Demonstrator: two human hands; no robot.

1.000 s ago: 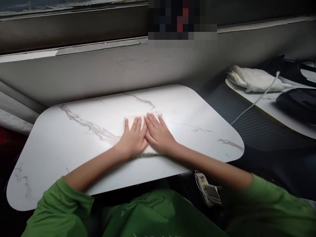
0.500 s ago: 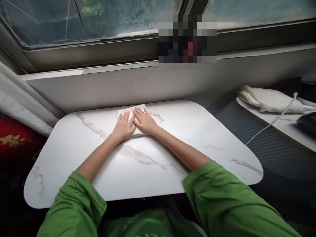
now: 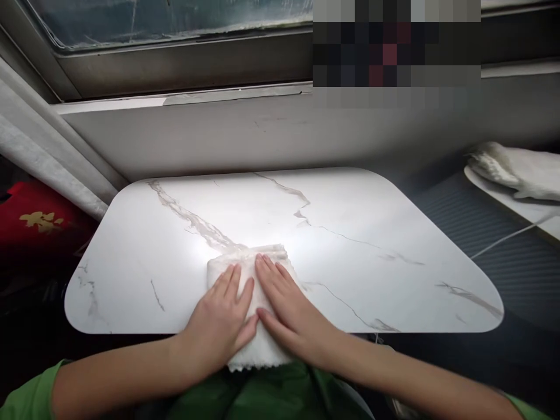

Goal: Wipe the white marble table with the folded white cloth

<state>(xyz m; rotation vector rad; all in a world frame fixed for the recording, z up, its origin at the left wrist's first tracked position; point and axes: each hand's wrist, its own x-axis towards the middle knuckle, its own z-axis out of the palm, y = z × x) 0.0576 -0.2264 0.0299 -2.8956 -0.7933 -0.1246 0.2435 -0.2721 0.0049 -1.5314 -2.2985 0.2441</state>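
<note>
A folded white cloth [image 3: 262, 344] lies at the near edge of the white marble-patterned table [image 3: 363, 216], its lower part hanging past the rim. My left hand [image 3: 221, 312] is pressed flat on the cloth's left side, fingers stretched out. On its right side rests my right hand [image 3: 300, 312], also flat, with the fingers straight and close together. Both thumbs point inward, nearly meeting over the cloth. Neither hand grips it; the palms push down from above.
Behind the table runs a grey wall [image 3: 196, 137] under a window [image 3: 188, 23]. A pale curtain [image 3: 48, 128] and a red item with a gold print [image 3: 44, 219] are at the left. A white fish-shaped object [image 3: 520, 169] lies on a second surface at the right, near a cable [image 3: 507, 239].
Both hands have drawn the cloth from the table's far edge toward me, to the near edge. My elbows are now bent out to the sides. The view has tilted down somewhat.
</note>
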